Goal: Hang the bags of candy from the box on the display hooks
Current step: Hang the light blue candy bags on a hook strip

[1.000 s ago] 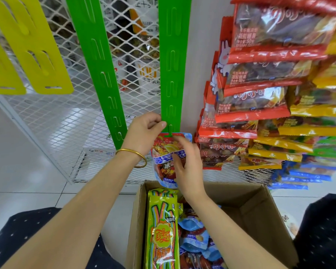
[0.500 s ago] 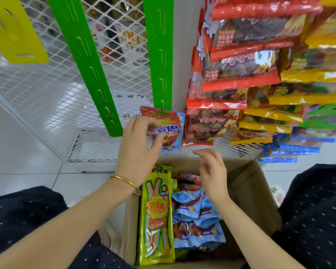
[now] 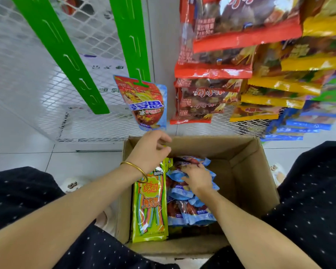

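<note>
While the left hand (image 3: 150,150) hangs over the far left corner of the cardboard box (image 3: 246,171), its fingers are loosely curled with the thumb close to them, and they hold nothing. It sits just below the red and blue candy bag (image 3: 146,102) without touching it. That bag hangs, slightly tilted, from the lowest hook of the right green display strip (image 3: 131,35). The right hand (image 3: 199,178) is down inside the box, palm down. Its fingers (image 3: 186,168) are stretched forward and a little apart, lying on top of the pile of blue and red candy bags (image 3: 192,212); whether the thumb has pinched one I cannot tell. A long yellow-green candy pack (image 3: 149,210) stands along the box's left wall, just beside the pile.
</note>
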Demonstrator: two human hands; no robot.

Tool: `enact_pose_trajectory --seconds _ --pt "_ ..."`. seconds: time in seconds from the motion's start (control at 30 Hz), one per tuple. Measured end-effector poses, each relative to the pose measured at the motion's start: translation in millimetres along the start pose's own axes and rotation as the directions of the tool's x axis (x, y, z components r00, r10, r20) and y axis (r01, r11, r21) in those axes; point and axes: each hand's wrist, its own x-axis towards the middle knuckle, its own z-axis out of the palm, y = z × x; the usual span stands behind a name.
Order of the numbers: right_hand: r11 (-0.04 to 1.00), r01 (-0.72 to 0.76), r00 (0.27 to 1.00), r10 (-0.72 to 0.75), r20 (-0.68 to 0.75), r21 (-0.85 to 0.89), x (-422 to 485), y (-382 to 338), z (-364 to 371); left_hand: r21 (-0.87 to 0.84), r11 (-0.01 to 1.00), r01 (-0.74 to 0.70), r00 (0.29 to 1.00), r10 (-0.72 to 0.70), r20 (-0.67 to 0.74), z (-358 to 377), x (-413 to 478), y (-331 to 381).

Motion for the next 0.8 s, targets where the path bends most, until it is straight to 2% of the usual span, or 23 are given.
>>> enact_pose_trajectory --seconds 0.03,0.17,0.27,0.3,0.37,0.43,0.47,0.53,0.6,0.67,0.73,0.8 --pt "1.0 -0.011 0.999 0.011 -0.05 -0.015 -2 0 -2 -0.005 1.0 0.012 1.0 -0.012 0.008 0 0 0" --pt "0.978 -0.134 0.985 0.149 -0.091 0.16 -14 5 -24 -0.02 0.996 0.091 0.995 -0.09 0.047 1 1 2" --pt "0.974 -0.08 0.973 0.123 -0.194 0.213 -25 15 -61 -0.138 0.93 0.34 0.936 -0.32 0.147 3 1 7" --pt "0.959 -0.03 0.975 0.09 -0.203 0.282 -31 16 -78 -0.209 0.854 0.476 0.876 -0.44 0.2 5 1 8" --pt "0.893 0.111 0.975 -0.013 -0.223 0.436 -46 13 -110 -0.354 0.62 0.7 0.714 -0.621 0.323 8 -1 7" --pt "0.792 0.228 0.966 -0.11 -0.235 0.566 -66 5 -140 -0.482 0.411 0.774 0.617 -0.659 0.43 9 -4 6" --pt "0.748 0.269 0.96 -0.157 -0.232 0.607 -77 0 -151 -0.54 0.347 0.767 0.613 -0.647 0.454 8 -7 7" --pt "0.667 0.327 0.945 -0.234 -0.228 0.67 -93 -5 -162 -0.656 0.285 0.699 0.663 -0.602 0.444 8 -12 9" --pt "0.585 0.341 0.938 -0.268 -0.222 0.736 -100 -6 -163 -0.723 0.301 0.622 0.725 -0.568 0.388 9 -18 6" --pt "0.503 0.305 0.937 -0.31 -0.16 0.809 -103 -7 -163 -0.744 0.319 0.587 0.758 -0.54 0.367 8 -22 1" --pt "0.475 0.248 0.922 -0.384 -0.055 0.844 -103 -11 -161 -0.739 0.353 0.573 0.772 -0.536 0.342 5 -24 -6" --pt "0.464 0.23 0.936 -0.345 -0.064 0.855 -99 -17 -154 -0.716 0.409 0.565 0.782 -0.541 0.309 1 -25 -12"
